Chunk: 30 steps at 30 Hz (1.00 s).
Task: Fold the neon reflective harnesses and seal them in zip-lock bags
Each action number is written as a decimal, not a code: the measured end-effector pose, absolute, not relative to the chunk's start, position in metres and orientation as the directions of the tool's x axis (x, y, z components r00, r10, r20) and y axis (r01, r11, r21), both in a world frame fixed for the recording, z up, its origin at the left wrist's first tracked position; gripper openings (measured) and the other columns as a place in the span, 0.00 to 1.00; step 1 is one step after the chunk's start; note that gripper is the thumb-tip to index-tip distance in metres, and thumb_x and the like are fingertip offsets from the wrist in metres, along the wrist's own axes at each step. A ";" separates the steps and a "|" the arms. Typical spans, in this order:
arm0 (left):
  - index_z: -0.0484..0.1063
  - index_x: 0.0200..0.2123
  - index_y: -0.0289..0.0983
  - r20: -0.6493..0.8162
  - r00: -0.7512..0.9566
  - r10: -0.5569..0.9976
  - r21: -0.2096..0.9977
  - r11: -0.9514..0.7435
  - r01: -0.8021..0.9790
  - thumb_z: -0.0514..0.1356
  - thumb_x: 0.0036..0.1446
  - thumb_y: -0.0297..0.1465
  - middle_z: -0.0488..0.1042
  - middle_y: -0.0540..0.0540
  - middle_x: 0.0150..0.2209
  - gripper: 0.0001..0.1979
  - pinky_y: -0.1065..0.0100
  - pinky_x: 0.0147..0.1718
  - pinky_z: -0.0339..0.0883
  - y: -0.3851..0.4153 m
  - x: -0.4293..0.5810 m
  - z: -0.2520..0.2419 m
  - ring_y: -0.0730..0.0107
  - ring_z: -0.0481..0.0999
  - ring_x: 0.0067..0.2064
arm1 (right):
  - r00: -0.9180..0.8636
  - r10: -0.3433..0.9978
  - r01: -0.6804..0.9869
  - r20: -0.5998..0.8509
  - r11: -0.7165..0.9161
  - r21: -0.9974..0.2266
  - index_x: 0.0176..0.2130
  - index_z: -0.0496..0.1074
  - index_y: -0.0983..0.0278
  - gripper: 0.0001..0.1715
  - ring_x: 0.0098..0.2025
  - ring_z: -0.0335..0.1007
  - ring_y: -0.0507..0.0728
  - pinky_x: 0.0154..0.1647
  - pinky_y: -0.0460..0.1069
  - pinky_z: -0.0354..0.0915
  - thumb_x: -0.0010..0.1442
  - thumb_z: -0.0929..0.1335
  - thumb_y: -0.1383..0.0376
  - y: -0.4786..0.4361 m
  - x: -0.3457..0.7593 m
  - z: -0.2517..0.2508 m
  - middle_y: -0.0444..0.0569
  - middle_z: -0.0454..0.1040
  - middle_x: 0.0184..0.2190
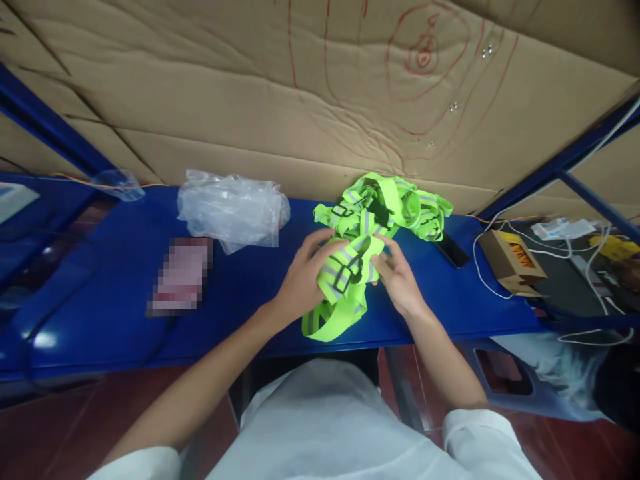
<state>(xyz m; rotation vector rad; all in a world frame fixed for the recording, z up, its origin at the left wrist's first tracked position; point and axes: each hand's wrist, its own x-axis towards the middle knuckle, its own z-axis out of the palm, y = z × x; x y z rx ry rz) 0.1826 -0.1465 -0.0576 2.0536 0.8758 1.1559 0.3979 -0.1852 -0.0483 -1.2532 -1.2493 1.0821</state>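
Bright yellow-green reflective straps (345,270) with grey stripes and black buckles are bunched between my two hands over the blue table. My left hand (306,270) grips the bundle from its left side, thumb across the top. On the other side, the fingers of my right hand (397,273) are closed on the strap edge near a black buckle. One loop hangs down toward the table's front edge. Just behind lies a pile of more such straps (393,203); whether it joins the held bundle I cannot tell.
Clear plastic bags (227,207) lie at the back left, with a blurred-out pink item (183,273) in front. A dark phone-like object (453,251) sits right of the pile. Farther right are an open cardboard box (510,263) and white cables (480,257). Cardboard (225,87) walls the back.
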 end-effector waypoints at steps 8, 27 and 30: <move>0.76 0.43 0.37 -0.023 0.196 0.980 0.986 0.054 -0.155 0.64 0.47 0.30 0.79 0.49 0.37 0.17 0.69 0.35 0.69 -0.081 0.164 -0.058 0.67 0.76 0.35 | 0.043 0.991 0.230 0.123 0.110 -0.967 0.64 0.62 0.56 0.30 0.28 0.68 0.53 0.26 0.48 0.65 0.65 0.66 0.57 -0.123 0.418 -0.038 0.45 0.76 0.39; 0.76 0.49 0.43 -0.156 0.319 0.935 0.843 0.294 -0.450 0.55 0.67 0.48 0.80 0.45 0.50 0.19 0.47 0.49 0.78 -0.102 0.153 -0.053 0.49 0.80 0.53 | -0.386 0.764 0.682 0.518 0.614 -0.397 0.75 0.46 0.60 0.49 0.59 0.74 0.69 0.58 0.64 0.70 0.67 0.71 0.52 -0.169 0.368 -0.071 0.62 0.73 0.62; 0.75 0.48 0.41 -0.101 0.388 0.916 0.927 0.228 -0.297 0.60 0.64 0.44 0.79 0.45 0.45 0.16 0.55 0.46 0.78 -0.108 0.161 -0.059 0.56 0.80 0.47 | -0.242 0.841 0.667 0.484 0.507 -0.547 0.65 0.64 0.59 0.32 0.50 0.78 0.65 0.48 0.59 0.74 0.66 0.71 0.58 -0.169 0.373 -0.074 0.57 0.80 0.52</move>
